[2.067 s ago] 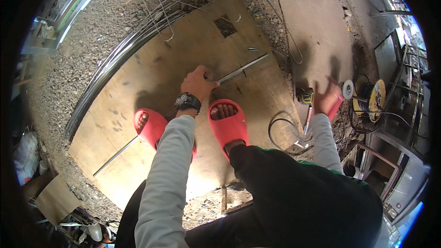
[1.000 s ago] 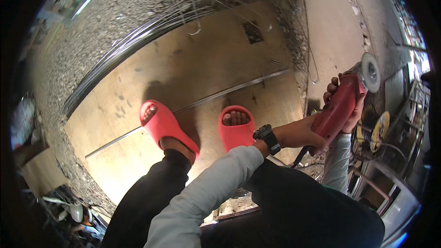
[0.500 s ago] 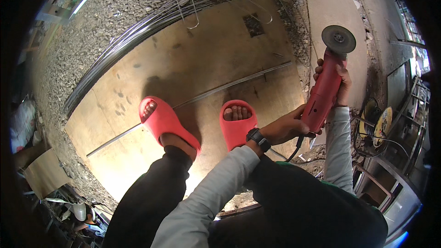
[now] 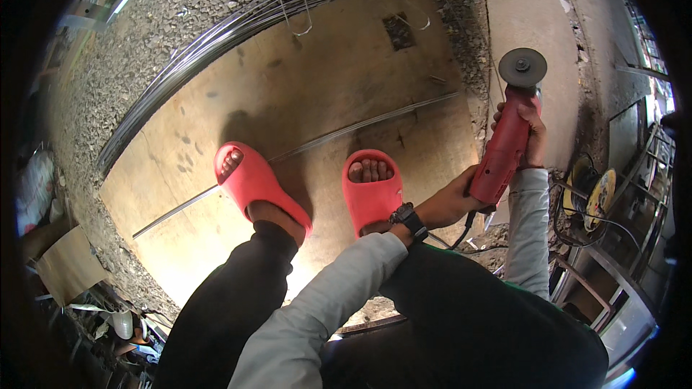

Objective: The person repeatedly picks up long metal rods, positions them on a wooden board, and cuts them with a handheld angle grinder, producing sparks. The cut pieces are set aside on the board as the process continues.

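A red angle grinder (image 4: 502, 145) is held at the right, tilted with its dark round disc (image 4: 522, 68) at the far end. Wearing a black watch, my left hand (image 4: 448, 202) grips the rear of the grinder body near its black cord (image 4: 466, 229). My right hand (image 4: 535, 133) wraps round the body just behind the disc, its fingertips showing on the left side. Below, a bundle of thin metal rods (image 4: 346, 131) lies across a plywood sheet (image 4: 288, 86), passing under my left sandal (image 4: 261, 186). The disc touches nothing.
Long thin rods (image 4: 187, 57) lie along the sheet's far left edge, beside gravel (image 4: 144, 79). Bent wire (image 4: 303, 25) crosses the far edge. A yellow cable reel (image 4: 600, 198) and metal frames (image 4: 602, 274) stand at the right. My other pink sandal (image 4: 373, 194) is on the sheet.
The grinder has shifted slightly left and its disc sits a little lower in view. Both hands keep their hold. The whole view has shifted slightly.
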The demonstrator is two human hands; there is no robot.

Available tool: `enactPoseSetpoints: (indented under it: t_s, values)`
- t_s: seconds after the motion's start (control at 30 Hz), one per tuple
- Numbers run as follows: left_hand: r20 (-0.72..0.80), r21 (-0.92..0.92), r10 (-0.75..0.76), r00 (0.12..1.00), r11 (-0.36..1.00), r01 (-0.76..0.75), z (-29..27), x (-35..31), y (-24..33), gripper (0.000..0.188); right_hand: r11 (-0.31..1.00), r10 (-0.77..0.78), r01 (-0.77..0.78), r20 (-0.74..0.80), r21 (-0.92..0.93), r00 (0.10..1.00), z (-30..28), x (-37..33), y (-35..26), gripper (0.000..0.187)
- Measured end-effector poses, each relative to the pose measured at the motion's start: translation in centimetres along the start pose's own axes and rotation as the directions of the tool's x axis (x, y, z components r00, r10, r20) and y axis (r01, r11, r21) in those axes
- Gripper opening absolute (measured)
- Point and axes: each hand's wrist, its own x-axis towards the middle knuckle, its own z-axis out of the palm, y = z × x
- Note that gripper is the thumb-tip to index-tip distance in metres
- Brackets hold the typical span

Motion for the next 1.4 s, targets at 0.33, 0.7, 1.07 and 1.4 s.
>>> enactPoseSetpoints:
  t_s: [0.33, 0.7, 1.07, 1.4]
  values:
    - [-0.311, 0.950, 0.710, 0.632, 0.218, 0.223, -9.3, -3.2, 8.1, 0.024, 0.941, 0.074, -0.054, 0.048, -0.334, 0.996, -1.2, -1.7, 0.8, 0.047]
    - [-0.199, 0.941, 0.761, 0.618, -0.028, 0.337, -12.6, -4.6, 10.1, 0.010, 0.845, 0.255, -0.086, 0.257, -0.527, 0.932, 1.4, -1.9, 4.1, 0.070]
    - [-0.251, 0.877, 0.770, 0.587, -0.076, 0.475, -11.4, -3.7, 10.0, 0.013, 0.767, 0.240, 0.001, 0.290, -0.641, 0.926, 1.0, -0.3, 5.5, 0.090]
    - [-0.273, 0.887, 0.747, 0.607, -0.049, 0.459, -11.3, -3.8, 10.2, 0.014, 0.780, 0.250, -0.026, 0.273, -0.625, 0.929, 2.2, -0.9, 4.7, 0.082]
